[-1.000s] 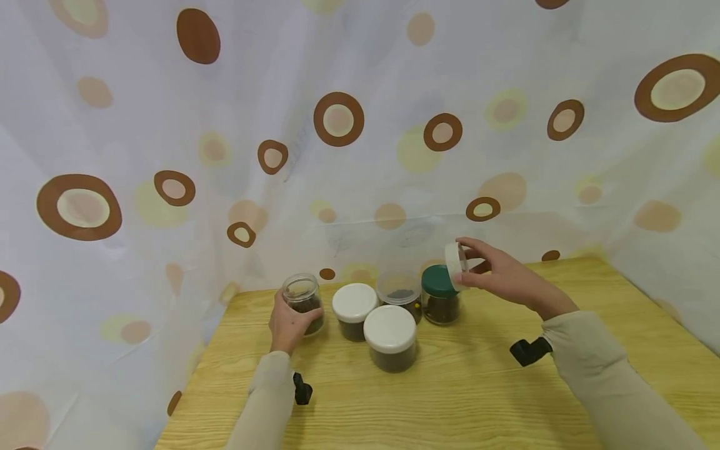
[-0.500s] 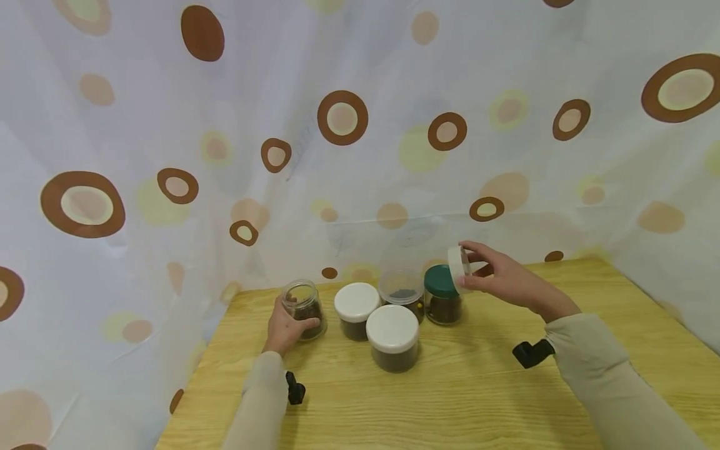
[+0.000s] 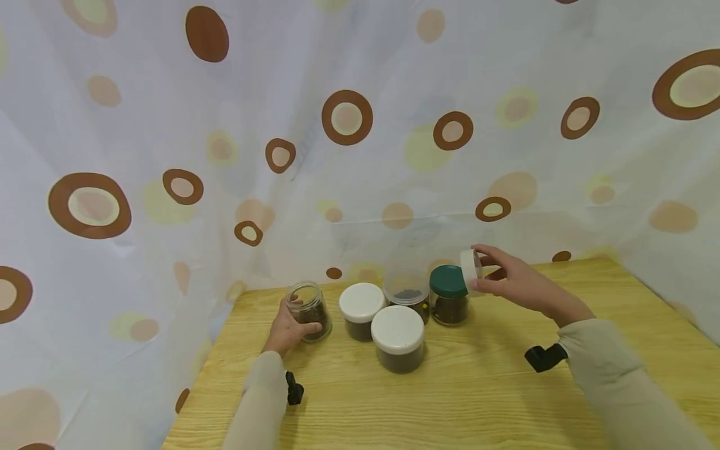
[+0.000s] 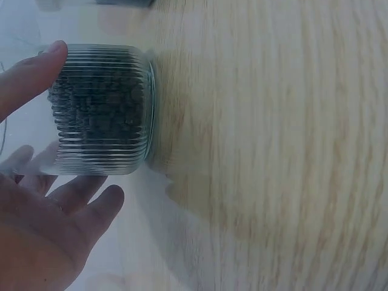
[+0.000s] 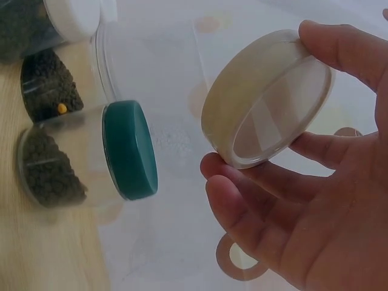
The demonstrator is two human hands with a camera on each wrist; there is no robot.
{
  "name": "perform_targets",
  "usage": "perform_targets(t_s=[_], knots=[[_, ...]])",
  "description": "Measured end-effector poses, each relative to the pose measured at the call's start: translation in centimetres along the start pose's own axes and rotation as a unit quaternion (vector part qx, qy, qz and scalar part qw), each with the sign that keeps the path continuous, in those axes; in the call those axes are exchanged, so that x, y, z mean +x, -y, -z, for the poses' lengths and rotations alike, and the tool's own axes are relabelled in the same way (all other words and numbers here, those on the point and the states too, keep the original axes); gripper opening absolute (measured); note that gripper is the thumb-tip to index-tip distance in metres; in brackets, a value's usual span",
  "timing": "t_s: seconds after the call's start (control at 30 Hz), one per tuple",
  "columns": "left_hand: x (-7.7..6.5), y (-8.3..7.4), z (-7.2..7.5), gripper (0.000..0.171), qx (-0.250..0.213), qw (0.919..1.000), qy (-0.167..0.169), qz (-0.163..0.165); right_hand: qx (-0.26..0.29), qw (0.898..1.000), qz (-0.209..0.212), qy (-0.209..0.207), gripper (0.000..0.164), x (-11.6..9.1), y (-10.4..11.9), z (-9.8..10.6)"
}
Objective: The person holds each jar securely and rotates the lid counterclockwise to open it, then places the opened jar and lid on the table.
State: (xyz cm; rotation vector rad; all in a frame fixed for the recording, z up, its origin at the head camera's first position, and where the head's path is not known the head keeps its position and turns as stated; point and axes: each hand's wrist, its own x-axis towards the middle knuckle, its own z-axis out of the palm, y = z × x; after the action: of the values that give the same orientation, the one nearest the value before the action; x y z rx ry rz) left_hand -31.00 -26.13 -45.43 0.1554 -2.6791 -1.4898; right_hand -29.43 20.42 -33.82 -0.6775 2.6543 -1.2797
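Observation:
My left hand (image 3: 284,330) grips an uncapped glass jar (image 3: 318,315) at the left of the row of jars. Its mouth leans slightly left, and dark pellets lie inside. In the left wrist view, the thumb is on one side of the ribbed jar (image 4: 100,115) and the fingers are on the other. My right hand (image 3: 523,286) pinches a white screw lid (image 3: 468,270) on edge, beside a green-lidded jar (image 3: 450,303). The right wrist view shows that lid's hollow underside (image 5: 282,109) facing the palm, held between thumb and fingers.
Two white-lidded jars (image 3: 398,330) stand mid-table, one in front of the other. Behind them is a jar with a translucent lid (image 3: 406,289), holding dark grains and a yellow bit. A spotted curtain (image 3: 360,181) hangs behind the wooden table (image 3: 450,406).
The glass jar has tipped a little to the left, and my left hand has shifted slightly lower around it. My right hand keeps holding the lid near the green-lidded jar. The head view has shifted slightly.

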Motion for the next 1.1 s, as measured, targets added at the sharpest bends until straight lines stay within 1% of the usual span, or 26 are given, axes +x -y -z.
perform_targets(t_s=[0.17,0.3,0.37,0.43,0.5,0.57,0.67,0.7,0.77,0.87,0.93,1.0,1.1], knots=[[0.0,-0.1,0.3,0.094,-0.002,0.9999,0.014,0.007,-0.019,1.0,-0.014,-0.003,0.083,-0.4,-0.9,0.9],[0.0,-0.3,0.2,0.095,-0.008,0.9997,0.013,0.019,-0.029,0.999,-0.024,-0.001,0.084,-0.8,-1.7,1.7],[0.0,-0.4,0.2,0.099,-0.007,0.9996,0.014,0.025,-0.03,0.999,-0.03,0.001,0.084,-1.0,-2.1,2.0],[-0.3,-0.6,0.4,0.107,-0.003,0.9992,0.024,0.031,-0.032,0.999,-0.037,0.003,0.084,-1.1,-2.4,2.3],[-0.7,-0.9,0.7,0.117,0.01,0.9983,0.038,0.044,-0.032,0.999,-0.042,0.006,0.084,-1.2,-2.8,2.5],[-1.3,-1.5,1.3,0.124,0.021,0.997,0.051,0.055,-0.032,0.998,-0.048,0.008,0.085,-1.3,-3.2,2.7],[-2.1,-2.6,2.5,0.123,0.042,0.9961,0.055,0.053,-0.037,0.998,-0.056,0.012,0.086,-1.4,-3.8,2.9],[-2.4,-3.0,2.9,0.121,0.049,0.9963,0.054,0.046,-0.039,0.997,-0.059,0.012,0.086,-1.4,-4.1,3.0],[-2.7,-4.0,3.5,0.116,0.069,0.9964,0.046,0.019,-0.046,0.997,-0.065,0.013,0.087,-1.3,-4.6,3.1],[-3.1,-5.6,3.5,0.105,0.086,0.9954,0.024,-0.034,-0.062,0.995,-0.075,0.013,0.088,-1.0,-5.5,3.1],[-3.3,-6.7,3.1,0.096,0.086,0.9934,0.004,-0.077,-0.074,0.994,-0.08,0.014,0.089,-0.9,-6.1,3.0],[-3.5,-7.7,2.3,0.087,0.088,0.9896,-0.011,-0.114,-0.089,0.993,-0.081,0.01,0.089,-0.6,-6.7,2.8],[-4.1,-9.0,1.2,0.078,0.101,0.9818,-0.021,-0.16,-0.111,0.991,-0.075,-0.01,0.09,-0.1,-7.6,2.2]])
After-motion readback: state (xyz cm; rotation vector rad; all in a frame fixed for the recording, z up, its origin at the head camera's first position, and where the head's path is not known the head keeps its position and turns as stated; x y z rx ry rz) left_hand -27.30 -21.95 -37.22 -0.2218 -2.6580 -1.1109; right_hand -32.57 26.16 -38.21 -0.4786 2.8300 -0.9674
